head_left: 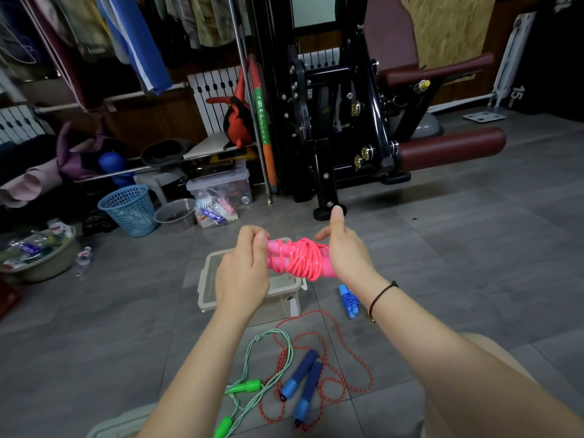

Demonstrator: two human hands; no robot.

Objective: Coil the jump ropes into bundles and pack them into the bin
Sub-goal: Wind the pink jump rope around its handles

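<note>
Hidden bits first: the left hand [243, 270] covers the left ends of the pink jump rope [300, 259] handles. The right hand [344, 251] covers the right ends, and most of its fingers sit behind its own back.

Left hand: fingers and thumb curled, clamped on the handle ends.

Right hand: thumb straight up, one fingertip visible stretched leftward, palm against the bundle end. It is not closed round the bundle as far as shows.

Pink jump rope: glossy plastic cord wound many turns round two smooth bulbous handles lying side by side. It is held in the air over the far right corner of the bin [203, 279].

Bin: pale translucent plastic box with a rounded rim, on the grey tiled floor [442, 263]. The left forearm partly blocks the inside.

Blue jump rope [349, 300]: small wound bundle on the floor just right of the bin.

Green jump rope [245, 387] and red jump rope [303, 371]: braided cords, loose and overlapping on the floor near the bin. The red one has two-tone blue handles. The green one's lower handle is cut off by the frame edge.
</note>
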